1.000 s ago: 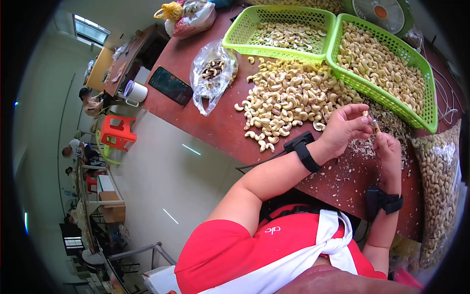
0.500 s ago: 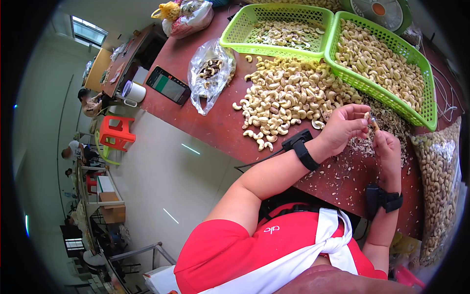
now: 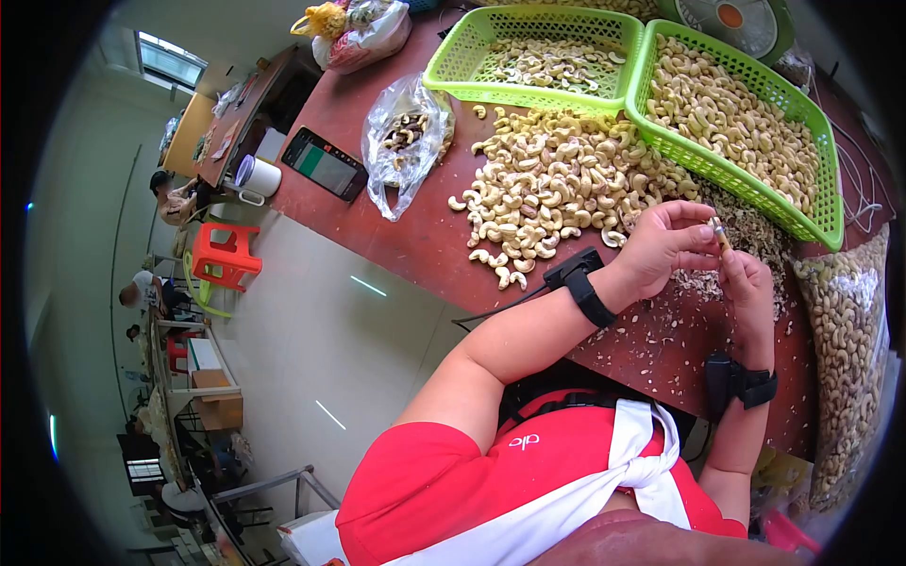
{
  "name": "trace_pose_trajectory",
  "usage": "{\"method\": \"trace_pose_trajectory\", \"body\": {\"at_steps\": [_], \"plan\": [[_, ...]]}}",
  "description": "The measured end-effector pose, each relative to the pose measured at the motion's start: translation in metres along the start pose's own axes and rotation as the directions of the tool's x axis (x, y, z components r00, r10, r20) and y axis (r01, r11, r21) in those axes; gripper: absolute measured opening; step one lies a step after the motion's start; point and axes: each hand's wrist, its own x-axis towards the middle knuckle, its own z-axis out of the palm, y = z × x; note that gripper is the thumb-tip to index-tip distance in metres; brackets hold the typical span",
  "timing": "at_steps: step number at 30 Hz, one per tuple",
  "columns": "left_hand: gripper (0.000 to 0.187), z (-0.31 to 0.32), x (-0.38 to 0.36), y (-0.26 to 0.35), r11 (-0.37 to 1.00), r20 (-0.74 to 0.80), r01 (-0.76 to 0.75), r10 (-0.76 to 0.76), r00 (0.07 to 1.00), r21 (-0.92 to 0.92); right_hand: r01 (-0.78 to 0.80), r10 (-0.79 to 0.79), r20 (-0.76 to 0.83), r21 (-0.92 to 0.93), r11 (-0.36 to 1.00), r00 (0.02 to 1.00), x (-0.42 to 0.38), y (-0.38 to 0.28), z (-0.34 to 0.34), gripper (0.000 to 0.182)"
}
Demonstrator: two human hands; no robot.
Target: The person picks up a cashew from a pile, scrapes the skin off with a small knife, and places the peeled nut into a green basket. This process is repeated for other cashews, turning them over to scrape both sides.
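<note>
My left hand (image 3: 665, 247) is closed, thumb and fingers pinching a cashew kernel that they mostly hide. My right hand (image 3: 746, 283) is closed around a small knife (image 3: 722, 237) with a short metal tip. That tip points up and meets the left fingertips. Both hands are above the table's near right part, over crumbs of peeled skin (image 3: 698, 283). Just beyond the left hand spreads a big heap of loose cashews (image 3: 566, 179).
Two green baskets, one (image 3: 538, 94) at the back and one (image 3: 736, 179) at the right, hold cashews. A clear bag (image 3: 401, 170) and phone (image 3: 324, 166) lie left. A large cashew sack (image 3: 845, 358) stands right. A red stool (image 3: 225, 257) and several people are farther off.
The left fingers have shifted slightly around the cashew, which is now less visible. The knife tip has tilted a little toward the left fingers. The rest has stayed in place.
</note>
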Motion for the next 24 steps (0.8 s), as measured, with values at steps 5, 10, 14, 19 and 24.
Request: {"method": "trace_pose_trajectory", "body": {"at_steps": [5,10,14,19,24], "plan": [[0.023,-0.0014,0.0003,-0.0009,1.0,0.005,0.004,-0.004,1.0,-0.013,0.002,-0.002,0.005,0.01,1.0,1.0,0.0008,0.0018,-0.0003,0.032],[0.023,-0.0016,0.0001,-0.0005,1.0,0.007,0.008,-0.008,1.0,-0.014,-0.033,0.033,0.004,-0.005,0.999,0.999,-0.0003,-0.0012,0.0006,0.032],[0.023,-0.0017,0.0,-0.0009,1.0,0.009,0.007,-0.007,1.0,-0.017,-0.032,0.032,0.006,-0.002,0.999,0.999,-0.0001,-0.0004,0.0004,0.032],[0.023,-0.0015,-0.0005,-0.0002,1.0,0.0,0.019,-0.019,1.0,-0.015,-0.015,0.015,0.015,-0.008,1.0,1.0,-0.0001,-0.001,0.0003,0.031],[0.022,-0.0015,0.0001,-0.001,1.0,-0.007,0.012,-0.012,1.0,-0.004,-0.022,0.022,0.011,0.005,1.0,1.0,-0.0003,-0.0011,0.0008,0.031]]}}
